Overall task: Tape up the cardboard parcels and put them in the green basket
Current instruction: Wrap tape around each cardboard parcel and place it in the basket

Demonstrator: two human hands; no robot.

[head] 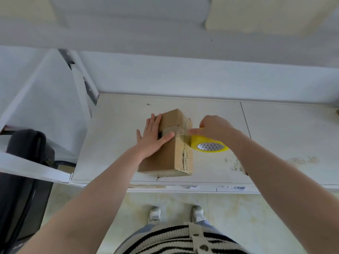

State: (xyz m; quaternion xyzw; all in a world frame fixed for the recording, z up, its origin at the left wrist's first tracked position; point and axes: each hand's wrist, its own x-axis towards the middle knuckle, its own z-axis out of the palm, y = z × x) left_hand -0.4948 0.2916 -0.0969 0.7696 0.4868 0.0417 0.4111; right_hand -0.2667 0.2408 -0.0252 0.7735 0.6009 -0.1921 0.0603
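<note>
Your left hand [153, 138] is lying flat, fingers spread, on the cardboard parcel [169, 143] sitting mid-tabletop [275, 125], while your right hand [214, 129], just right of the parcel, is gripping the yellow tape roll [209, 145], seemingly stretching clear tape across it.

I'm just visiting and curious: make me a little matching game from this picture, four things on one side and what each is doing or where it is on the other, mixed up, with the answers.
Things:
1. left hand
2. right hand
3. cardboard parcel
4. yellow tape roll

States:
A. lies on the white table
B. presses flat on the parcel's top, fingers straight
C. held beside the parcel's right side, a strip stretched across to it
D. grips the tape roll

Pairs: 1-B, 2-D, 3-A, 4-C
</note>
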